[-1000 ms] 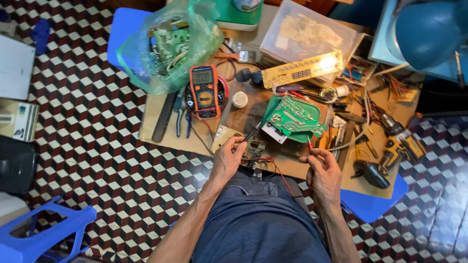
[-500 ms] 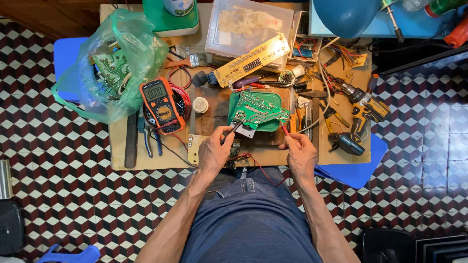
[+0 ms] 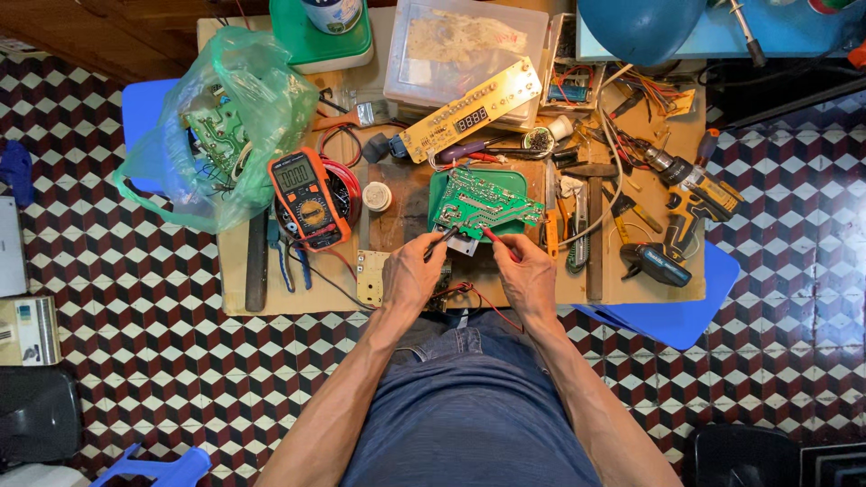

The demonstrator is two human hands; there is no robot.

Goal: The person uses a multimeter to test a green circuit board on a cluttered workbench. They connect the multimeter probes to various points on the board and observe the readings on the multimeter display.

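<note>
A green circuit board [image 3: 483, 206] lies on a green tray at the middle of a low workbench [image 3: 236, 281]. My left hand [image 3: 412, 273] grips a black test probe [image 3: 441, 239] whose tip touches the board's near edge. In my right hand [image 3: 526, 275] is a red test probe [image 3: 496, 241], its tip also on that edge. Thin leads run from the probes toward an orange multimeter [image 3: 308, 198] that lies left of the board.
A green plastic bag [image 3: 216, 126] of circuit boards sits at the bench's left. A long tan display board [image 3: 469, 109], a clear plastic box [image 3: 465, 45], a cordless drill [image 3: 686, 212], pliers [image 3: 289, 266] and loose hand tools crowd the bench. Patterned tile floor surrounds it.
Both hands have brought the probes up onto the near edge of the green board. The head camera has shifted, so the bench sits more centred in view.
</note>
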